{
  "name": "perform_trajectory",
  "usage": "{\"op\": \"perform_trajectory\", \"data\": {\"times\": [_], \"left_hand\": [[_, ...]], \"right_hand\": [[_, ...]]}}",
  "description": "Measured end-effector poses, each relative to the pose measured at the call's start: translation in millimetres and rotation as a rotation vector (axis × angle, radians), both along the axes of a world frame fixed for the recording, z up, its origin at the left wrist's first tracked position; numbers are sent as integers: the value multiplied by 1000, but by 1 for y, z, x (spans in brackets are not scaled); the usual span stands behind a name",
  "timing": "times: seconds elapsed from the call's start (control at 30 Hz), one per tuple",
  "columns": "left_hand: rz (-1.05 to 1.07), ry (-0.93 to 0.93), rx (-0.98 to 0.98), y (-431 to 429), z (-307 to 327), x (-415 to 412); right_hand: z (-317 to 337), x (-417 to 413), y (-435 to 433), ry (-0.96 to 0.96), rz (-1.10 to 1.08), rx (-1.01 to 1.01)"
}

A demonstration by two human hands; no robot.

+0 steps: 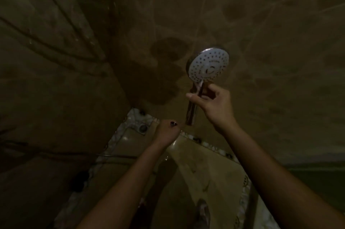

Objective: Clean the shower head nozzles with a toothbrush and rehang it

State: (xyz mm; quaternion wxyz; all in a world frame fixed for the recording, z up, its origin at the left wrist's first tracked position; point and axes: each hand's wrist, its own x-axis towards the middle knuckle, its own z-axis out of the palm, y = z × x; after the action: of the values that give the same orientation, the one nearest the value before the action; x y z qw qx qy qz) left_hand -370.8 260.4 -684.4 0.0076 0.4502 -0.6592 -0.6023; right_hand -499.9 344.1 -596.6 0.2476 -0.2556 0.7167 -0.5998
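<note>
Holding the shower head [209,65] up in front of the tiled wall [270,23], you have it off any hanger and turned so its round white face and rings of nozzles [214,57] look back at you. No toothbrush is in view, and the light is too dim to tell whether the nozzles have been scrubbed. Judging from this, the head is at most ready for cleaning or for going back up, and the rehanging is not yet done; no holder shows anywhere around the head. Your right hand [211,102] sits just below the face, with its fingers and thumb curled round the handle [192,111], which runs down and slightly left from the face. Your left hand [166,131] is lower, just beside the bottom end of the handle, with its back towards you. A small dark spot shows at its knuckles, but you cannot tell what it is, nor whether that hand grips anything. Below the head lie the pale floor [205,172] and a round drain [142,128].
</note>
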Motion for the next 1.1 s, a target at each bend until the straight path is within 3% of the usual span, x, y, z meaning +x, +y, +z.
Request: {"op": "perform_trajectory", "data": {"times": [0.2, 0.37, 0.5, 0.63, 0.73, 1.1], "left_hand": [[37, -143, 59, -5, -111, 16], [-15, -350, 61, -8, -211, 31], [-28, -366, 48, -12, -293, 42], [-175, -516, 96, -16, -402, 47], [-173, -566, 112, -11, -481, 47], [-252, -637, 54, 12, -691, 39]], "right_hand": [[-131, -2, -11, -133, 101, 145], [-243, 3, -10, -383, 129, 324], [-342, 9, -9, -323, 129, 436], [-445, 16, 1, -366, 129, 541], [-511, 21, 9, -381, 155, 620], [-705, 33, 56, -545, 123, 757]]}}
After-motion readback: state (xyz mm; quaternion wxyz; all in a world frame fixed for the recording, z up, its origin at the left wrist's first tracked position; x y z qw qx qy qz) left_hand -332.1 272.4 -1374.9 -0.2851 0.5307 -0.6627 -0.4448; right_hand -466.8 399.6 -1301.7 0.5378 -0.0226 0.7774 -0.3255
